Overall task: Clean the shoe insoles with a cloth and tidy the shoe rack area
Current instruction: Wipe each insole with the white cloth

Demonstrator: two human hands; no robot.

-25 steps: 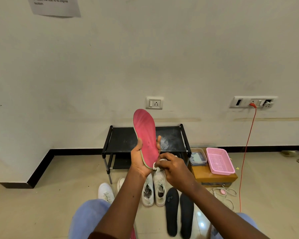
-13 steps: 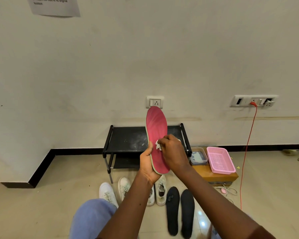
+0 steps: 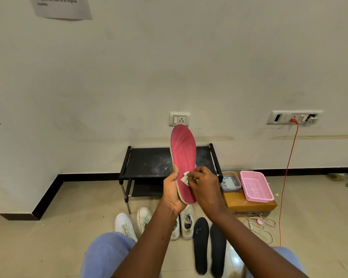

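A pink insole (image 3: 183, 157) stands upright in front of me, toe end up. My left hand (image 3: 172, 192) grips its lower half from the left edge. My right hand (image 3: 204, 185) pinches a small white cloth (image 3: 185, 178) and presses it against the insole's lower middle. Behind them stands the black shoe rack (image 3: 147, 163), its top shelf dusty. On the floor lie two black insoles (image 3: 209, 245) side by side and several white shoes (image 3: 186, 221).
Right of the rack a brown box (image 3: 247, 206) carries a pink basket (image 3: 255, 186) and a clear lidded container (image 3: 230, 181). An orange cable (image 3: 287, 177) hangs from a wall socket to the floor, beside a tangled white cord (image 3: 263, 227). My knees in blue trousers (image 3: 107, 255) fill the bottom.
My right hand slid the cloth up the insole and has come back down a little. The insole moved slightly right and tilted more upright.
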